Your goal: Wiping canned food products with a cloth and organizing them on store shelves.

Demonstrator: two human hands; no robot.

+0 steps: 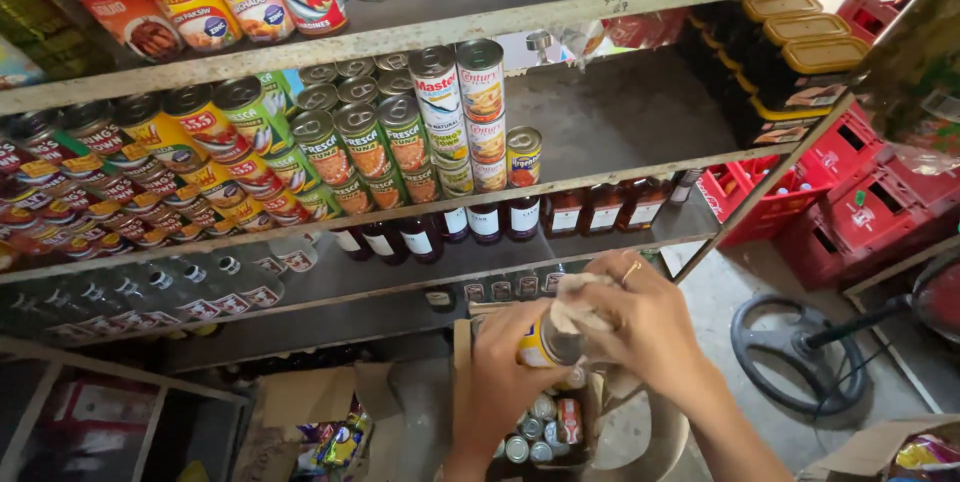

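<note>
My left hand (500,372) grips a small can (545,344) with a yellow and blue label, held on its side in front of the shelves. My right hand (640,317) presses a crumpled beige cloth (580,302) against the can's top end; a ring shows on one finger. Just beneath my hands sits an open cardboard box (465,342) with several small cans (540,432) inside.
Grey shelves (600,177) hold stacked cans (400,132), dark sauce bottles (500,222) and clear bottles (180,282). Red crates (860,202) stand at the right. A black steering wheel (800,352) lies on the concrete floor. Snack packets (335,442) lie at the lower left.
</note>
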